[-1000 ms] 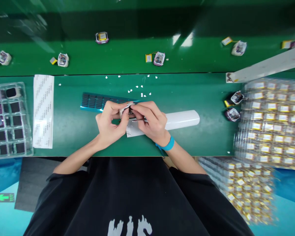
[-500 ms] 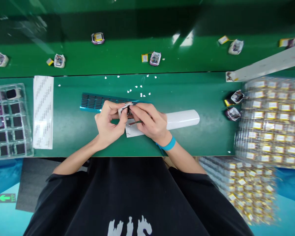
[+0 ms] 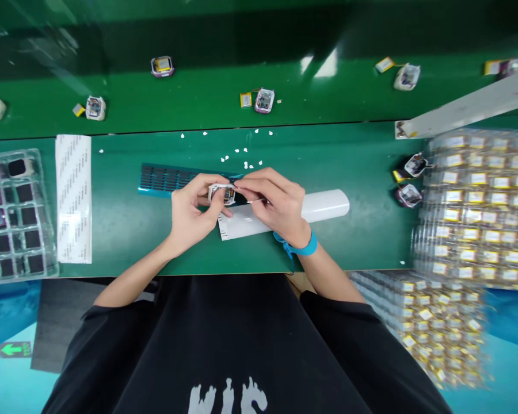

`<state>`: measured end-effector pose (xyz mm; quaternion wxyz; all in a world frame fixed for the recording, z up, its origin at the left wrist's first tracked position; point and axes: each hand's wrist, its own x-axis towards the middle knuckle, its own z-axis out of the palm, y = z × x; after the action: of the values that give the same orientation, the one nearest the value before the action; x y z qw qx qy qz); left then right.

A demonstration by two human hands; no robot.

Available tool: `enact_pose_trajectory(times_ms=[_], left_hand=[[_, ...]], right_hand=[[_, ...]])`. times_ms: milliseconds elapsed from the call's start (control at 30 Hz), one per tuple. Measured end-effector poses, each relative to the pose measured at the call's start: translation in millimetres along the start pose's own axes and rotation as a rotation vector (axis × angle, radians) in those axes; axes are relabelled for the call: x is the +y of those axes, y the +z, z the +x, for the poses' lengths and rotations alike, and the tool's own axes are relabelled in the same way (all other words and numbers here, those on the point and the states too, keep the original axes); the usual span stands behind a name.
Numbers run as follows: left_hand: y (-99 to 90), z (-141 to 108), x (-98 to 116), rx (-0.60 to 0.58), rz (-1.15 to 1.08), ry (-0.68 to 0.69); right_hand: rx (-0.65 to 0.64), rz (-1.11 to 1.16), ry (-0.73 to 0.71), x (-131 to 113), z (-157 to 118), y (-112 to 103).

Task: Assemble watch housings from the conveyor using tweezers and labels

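Observation:
My left hand point(image 3: 194, 210) grips a small white smartwatch case point(image 3: 228, 195), its open side up with the circuit board showing. The left thumb lies over part of the board. My right hand point(image 3: 278, 201) is closed, with a slim metal tool like tweezers point(image 3: 255, 200) tucked among its fingers. Its thumb and index finger pinch at the case's upper right corner; whatever they pinch there is too small to make out. Below the hands lies a curled white sheet point(image 3: 323, 207). A blue strip with rows of black pieces point(image 3: 166, 178) lies behind my left hand.
Small white bits point(image 3: 237, 150) dot the green bench. On the left are a white label sheet point(image 3: 74, 198) and a clear tray point(image 3: 47, 230). Stacked battery trays point(image 3: 421, 230) and two watch cases point(image 3: 409, 195) sit right, near a white bar point(image 3: 461, 106). Watch cases point(image 3: 265, 100) line the back strip.
My right hand has drawn slightly right, uncovering more of the case, which now shows its circuit board. Watch cases on the back strip have shifted a little left.

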<state>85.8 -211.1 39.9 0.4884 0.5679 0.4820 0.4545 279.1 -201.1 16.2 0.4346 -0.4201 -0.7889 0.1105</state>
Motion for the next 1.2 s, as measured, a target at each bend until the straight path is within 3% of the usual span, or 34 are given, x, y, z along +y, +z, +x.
enact_pose_trajectory(times_ms=[133,300,433,533,733,1000,1200], left_hand=[[-5.8,5.2,4.2,-0.169,-0.075,-0.194],[-9.9,10.7,8.5,-0.176,-0.26,-0.336],[-10.5,12.9,10.6,-0.167,-0.29,-0.396],[-10.5,13.3,10.7,-0.151,-0.276,-0.404],[-10.8,13.2,6.1,-0.141,-0.248,-0.383],[-9.6,11.8,-3.1,-0.171,-0.188,-0.253],[-8.6,10.4,-4.1,-0.115,-0.143,-0.198]], right_hand=[[0.01,-0.009,-0.002,-0.4,0.8,0.8],[-0.015,-0.082,-0.102,6.1,-5.8,0.4],[-0.056,-0.165,-0.028,9.9,-6.9,-1.8],[-0.038,-0.251,0.05,8.5,-3.2,-3.6],[-0.15,-0.238,-0.002,4.5,-5.1,-1.8],[-0.13,-0.234,-0.02,5.2,-6.9,0.5],[-0.113,-0.287,-0.099,7.3,-9.3,-0.6]])
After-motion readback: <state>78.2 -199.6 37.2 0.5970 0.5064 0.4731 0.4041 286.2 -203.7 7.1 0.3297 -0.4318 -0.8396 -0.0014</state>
